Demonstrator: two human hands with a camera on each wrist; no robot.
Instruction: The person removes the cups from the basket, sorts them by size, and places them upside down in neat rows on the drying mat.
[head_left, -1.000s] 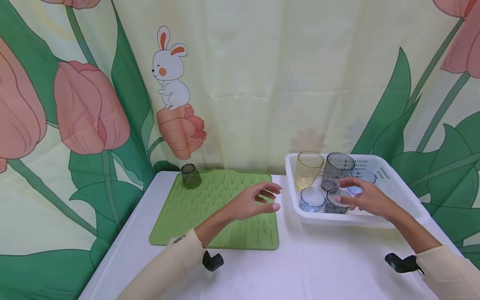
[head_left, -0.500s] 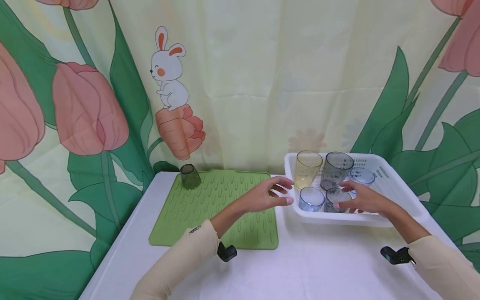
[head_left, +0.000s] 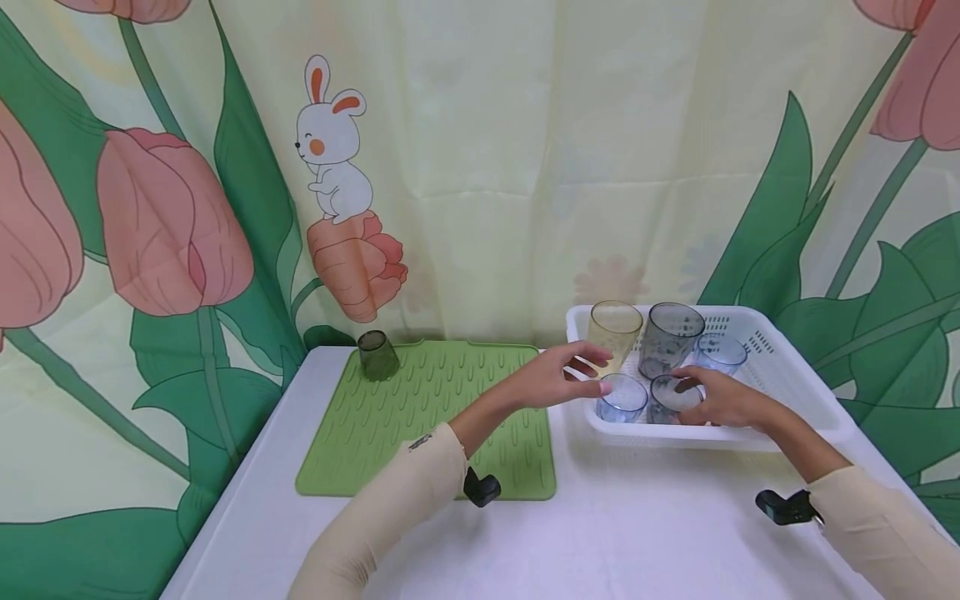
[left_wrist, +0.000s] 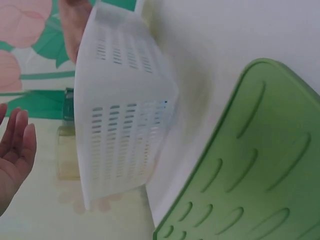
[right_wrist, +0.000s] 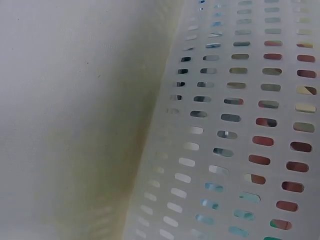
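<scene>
In the head view my right hand [head_left: 723, 398] is at the small grey glass [head_left: 663, 407], its fingers curled at the rim and thumb against the near side. My left hand [head_left: 558, 375] reaches over the basket's left rim with fingers apart and slightly bent, thumb tip beside the small blue glass [head_left: 621, 408]. Both glasses stand inside the white basket [head_left: 795, 400]. Behind them are a tall yellow glass [head_left: 617, 321], a tall grey glass [head_left: 671, 333] and another blue glass [head_left: 722, 354]. The left wrist view shows the left hand [left_wrist: 15, 155] holding nothing.
A green drying mat [head_left: 420, 417] lies left of the basket on the white-covered table [head_left: 622, 525]. One dark glass [head_left: 378, 357] stands upside down at the mat's far left corner. A printed curtain [head_left: 480, 167] hangs right behind. Slotted basket wall [right_wrist: 240, 120] fills much of the right wrist view.
My left hand has moved right, from above the mat to over the basket's rim by the small blue glass. The right hand has closed in on the small grey glass.
</scene>
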